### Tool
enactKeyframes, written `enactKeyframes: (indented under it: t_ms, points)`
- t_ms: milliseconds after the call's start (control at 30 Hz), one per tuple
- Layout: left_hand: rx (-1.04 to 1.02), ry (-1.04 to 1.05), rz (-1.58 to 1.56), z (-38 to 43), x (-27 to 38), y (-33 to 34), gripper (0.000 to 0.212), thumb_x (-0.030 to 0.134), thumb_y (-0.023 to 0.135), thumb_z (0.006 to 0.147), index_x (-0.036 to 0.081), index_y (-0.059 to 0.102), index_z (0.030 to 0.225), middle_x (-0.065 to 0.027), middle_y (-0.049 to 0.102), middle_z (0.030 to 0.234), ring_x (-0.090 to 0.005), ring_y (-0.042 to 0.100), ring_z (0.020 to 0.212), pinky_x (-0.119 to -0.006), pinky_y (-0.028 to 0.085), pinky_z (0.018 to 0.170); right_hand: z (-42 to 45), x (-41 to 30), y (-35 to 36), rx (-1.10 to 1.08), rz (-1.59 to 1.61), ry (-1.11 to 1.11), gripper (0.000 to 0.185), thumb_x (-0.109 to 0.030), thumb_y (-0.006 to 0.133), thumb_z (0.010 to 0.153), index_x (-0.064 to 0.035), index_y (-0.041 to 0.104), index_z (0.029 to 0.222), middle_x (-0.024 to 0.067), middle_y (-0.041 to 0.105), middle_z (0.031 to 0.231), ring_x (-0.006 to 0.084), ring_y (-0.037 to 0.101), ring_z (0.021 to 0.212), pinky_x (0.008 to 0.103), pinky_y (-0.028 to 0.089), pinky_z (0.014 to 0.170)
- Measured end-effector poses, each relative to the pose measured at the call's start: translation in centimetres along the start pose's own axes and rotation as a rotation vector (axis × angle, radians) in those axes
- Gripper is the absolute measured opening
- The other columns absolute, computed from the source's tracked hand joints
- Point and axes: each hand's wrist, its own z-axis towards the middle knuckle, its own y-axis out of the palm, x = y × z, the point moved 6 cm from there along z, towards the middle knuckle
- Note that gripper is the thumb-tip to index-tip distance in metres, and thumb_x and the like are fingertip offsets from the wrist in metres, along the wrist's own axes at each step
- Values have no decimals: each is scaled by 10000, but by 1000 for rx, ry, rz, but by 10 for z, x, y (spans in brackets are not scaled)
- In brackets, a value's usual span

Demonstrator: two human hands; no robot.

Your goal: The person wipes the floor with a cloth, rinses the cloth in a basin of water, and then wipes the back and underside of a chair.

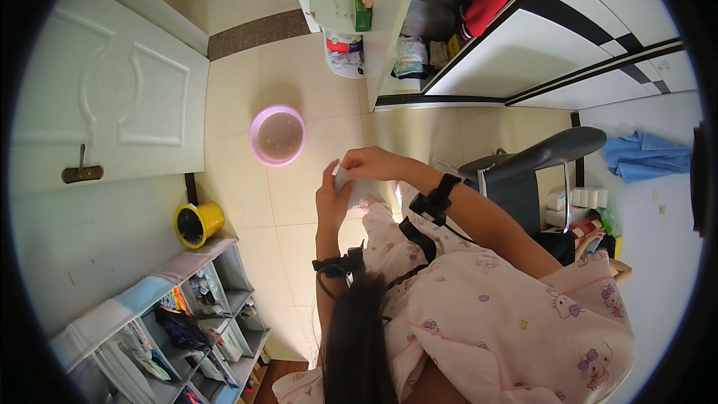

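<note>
Both of my hands meet in front of my body, above the tiled floor. My left hand and my right hand pinch a thin, whitish-grey piece of cloth or tissue between their fingers, and part of it hangs below them. What it is exactly, I cannot tell. A pink plastic basin holding cloudy liquid stands on the floor, a little beyond my hands and to their left. Each wrist wears a black strap with a small device and a cable.
A white door is at the left, with a yellow bucket near it. Cube shelves with clothes fill the lower left. An open wardrobe stands at the upper right. Right of me are a black chair and another person's arm.
</note>
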Motion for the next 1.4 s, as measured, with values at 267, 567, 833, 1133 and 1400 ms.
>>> enactKeyframes:
  t_ms: [267, 567, 833, 1133, 1400]
  points:
    - [-14, -106, -59, 13, 28, 37, 450, 212, 577, 830, 137, 439, 1251, -82, 557, 606, -163, 512, 518, -280, 424, 536, -130, 24, -179, 684, -690, 35, 379, -319, 638, 739, -85, 594, 1033, 132, 612, 957, 304, 578, 907, 412, 454, 787]
    - [7, -45, -212, 20, 83, 131, 420, 181, 541, 868, 152, 443, 1276, 12, 395, 570, -77, 346, 527, -242, 309, 485, -303, 72, -276, 683, -1088, 387, 362, -383, 594, 777, -88, 612, 985, 96, 624, 900, 291, 572, 886, 459, 379, 888]
    - [95, -69, -339, 7, 87, 160, 466, 149, 544, 870, 146, 396, 1313, 8, 511, 710, -58, 418, 603, -208, 365, 547, -350, 96, -287, 838, -1079, -93, 204, -271, 569, 789, -71, 605, 782, 69, 611, 814, 267, 549, 871, 429, 370, 907]
    - [276, -15, -528, -19, 76, 133, 417, 141, 506, 889, 52, 399, 1282, -106, 521, 1116, -153, 499, 976, -265, 414, 838, -355, 133, -315, 956, -1044, -168, 232, -180, 519, 791, -64, 519, 590, 80, 509, 600, 293, 482, 619, 397, 343, 596]
    - [386, -140, -531, -61, 42, 93, 429, 166, 499, 891, 69, 387, 1294, -116, 508, 1155, -201, 496, 1049, -316, 397, 907, -312, 107, -274, 891, -1000, -282, 221, -176, 545, 758, -79, 514, 561, 76, 510, 586, 271, 491, 616, 379, 339, 591]
